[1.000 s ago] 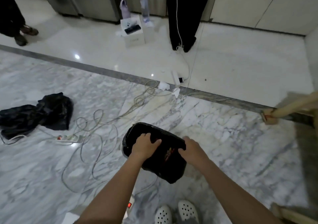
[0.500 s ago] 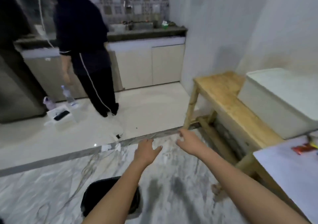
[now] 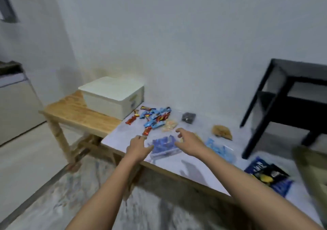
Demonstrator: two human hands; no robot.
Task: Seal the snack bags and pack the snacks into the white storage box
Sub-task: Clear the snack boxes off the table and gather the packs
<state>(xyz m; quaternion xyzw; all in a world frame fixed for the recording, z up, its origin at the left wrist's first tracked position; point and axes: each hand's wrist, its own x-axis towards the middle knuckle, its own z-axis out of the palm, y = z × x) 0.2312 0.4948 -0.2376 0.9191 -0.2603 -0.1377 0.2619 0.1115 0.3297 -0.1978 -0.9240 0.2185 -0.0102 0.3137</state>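
Above the table, our left hand and right hand flank the blue snack bag. All fingers are spread, holding nothing.

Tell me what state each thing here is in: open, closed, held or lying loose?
white storage box, lid on, standing on the wooden bench.
left hand, open, holds nothing.
right hand, open, holds nothing.
clear bag of blue snacks, lying on the table between the hands, not gripped.
small wrapped snacks, loose in a pile on the table.
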